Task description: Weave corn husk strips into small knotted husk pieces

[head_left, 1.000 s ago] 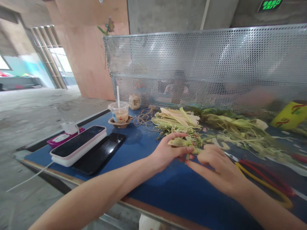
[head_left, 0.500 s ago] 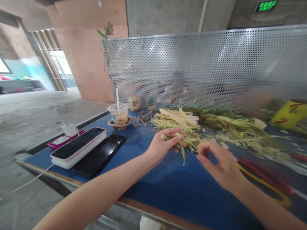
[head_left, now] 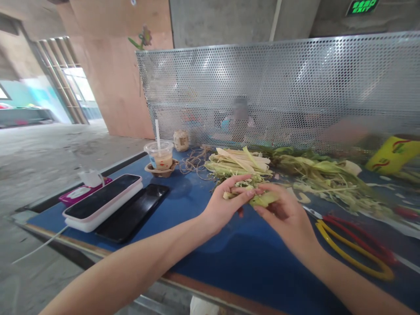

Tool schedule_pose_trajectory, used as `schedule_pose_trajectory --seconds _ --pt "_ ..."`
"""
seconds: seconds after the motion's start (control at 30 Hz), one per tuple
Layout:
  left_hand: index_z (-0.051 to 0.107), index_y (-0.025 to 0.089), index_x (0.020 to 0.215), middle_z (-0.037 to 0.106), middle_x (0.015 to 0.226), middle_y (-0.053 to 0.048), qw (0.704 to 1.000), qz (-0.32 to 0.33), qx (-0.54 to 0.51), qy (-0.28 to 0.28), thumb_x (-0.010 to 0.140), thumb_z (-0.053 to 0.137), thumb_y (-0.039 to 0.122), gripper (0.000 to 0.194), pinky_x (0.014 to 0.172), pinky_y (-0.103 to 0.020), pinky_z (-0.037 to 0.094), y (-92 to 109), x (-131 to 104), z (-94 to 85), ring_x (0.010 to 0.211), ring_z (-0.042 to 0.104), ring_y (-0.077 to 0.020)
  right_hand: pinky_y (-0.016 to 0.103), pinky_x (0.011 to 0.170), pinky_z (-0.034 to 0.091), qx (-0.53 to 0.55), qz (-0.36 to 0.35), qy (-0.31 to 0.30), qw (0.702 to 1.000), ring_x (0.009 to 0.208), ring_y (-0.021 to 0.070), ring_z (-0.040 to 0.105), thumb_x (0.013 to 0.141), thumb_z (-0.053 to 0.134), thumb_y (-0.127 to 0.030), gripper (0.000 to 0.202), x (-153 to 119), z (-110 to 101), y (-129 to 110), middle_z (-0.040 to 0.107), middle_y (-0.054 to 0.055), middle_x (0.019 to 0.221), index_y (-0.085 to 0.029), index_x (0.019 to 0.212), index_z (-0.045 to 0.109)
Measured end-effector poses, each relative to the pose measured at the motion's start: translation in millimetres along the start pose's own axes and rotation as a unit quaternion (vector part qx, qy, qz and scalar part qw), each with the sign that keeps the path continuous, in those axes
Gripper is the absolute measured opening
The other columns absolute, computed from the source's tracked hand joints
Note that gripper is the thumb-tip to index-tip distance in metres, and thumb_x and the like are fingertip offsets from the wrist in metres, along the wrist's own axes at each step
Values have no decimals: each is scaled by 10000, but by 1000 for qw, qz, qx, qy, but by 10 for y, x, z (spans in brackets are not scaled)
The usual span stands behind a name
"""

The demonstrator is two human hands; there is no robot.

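Pale green corn husk pieces [head_left: 265, 199] are between my two hands above the blue table. My left hand [head_left: 227, 199] is closed around one end of the husk, thumb and fingers pinching it. Gripping the other end, my right hand [head_left: 285, 210] has its fingertips close to the left ones. Just behind the hands lies a pile of cut husk strips [head_left: 241, 162]. Scissors with red and yellow handles [head_left: 352, 249] rest to the right of my right hand.
A drink cup [head_left: 159, 156] with a straw stands at the left back, near tangled twine [head_left: 195, 161]. Two phones [head_left: 103, 197] [head_left: 134, 212] lie at the left. More husks [head_left: 318, 170] and a yellow roll [head_left: 392, 154] are at the right. Behind stands a perforated metal screen [head_left: 229, 74].
My right hand has moved left to meet my left hand and now grips the husk. The scissors are more fully visible. The view has shifted slightly.
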State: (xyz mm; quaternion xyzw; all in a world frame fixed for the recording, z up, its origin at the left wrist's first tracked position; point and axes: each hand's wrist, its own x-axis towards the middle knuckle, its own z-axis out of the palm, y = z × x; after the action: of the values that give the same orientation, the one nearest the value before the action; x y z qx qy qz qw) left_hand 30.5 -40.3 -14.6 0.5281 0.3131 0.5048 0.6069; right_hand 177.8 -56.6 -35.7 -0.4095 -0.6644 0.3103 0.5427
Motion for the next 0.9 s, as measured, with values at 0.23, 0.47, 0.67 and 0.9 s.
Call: schedule_pose_trajectory --seconds 0.23,0.47,0.67,0.9 --pt "364 143 1280 661 694 2 998 -1 -23 54 679 674 221 681 628 -212 437 -50 -10 54 650 583 -102 249 592 526 -55 -16 18 998 737 166 632 698 630 -273 253 -21 19 -22 659 21 926 -262 951 612" --pt "87 117 1379 685 809 -43 996 49 0 77 687 666 210 906 911 -339 388 -147 -1 50 968 576 -176 272 554 518 -158 4 76 985 676 178 636 689 617 -325 260 -6 0 -7 683 43 914 -234 928 667" --pt "194 140 1333 626 713 12 991 59 28 121 630 707 214 874 790 -330 441 -153 19 9 737 599 -145 273 514 501 -177 26 82 980 592 164 617 670 619 -346 246 -16 18 3 686 50 839 -207 867 665" --pt "206 125 1323 596 692 30 992 43 43 108 632 694 207 850 707 -257 424 -101 15 12 693 548 -107 267 475 466 -173 64 52 982 533 157 583 662 627 -388 254 -8 28 -5 669 42 756 -197 828 636"
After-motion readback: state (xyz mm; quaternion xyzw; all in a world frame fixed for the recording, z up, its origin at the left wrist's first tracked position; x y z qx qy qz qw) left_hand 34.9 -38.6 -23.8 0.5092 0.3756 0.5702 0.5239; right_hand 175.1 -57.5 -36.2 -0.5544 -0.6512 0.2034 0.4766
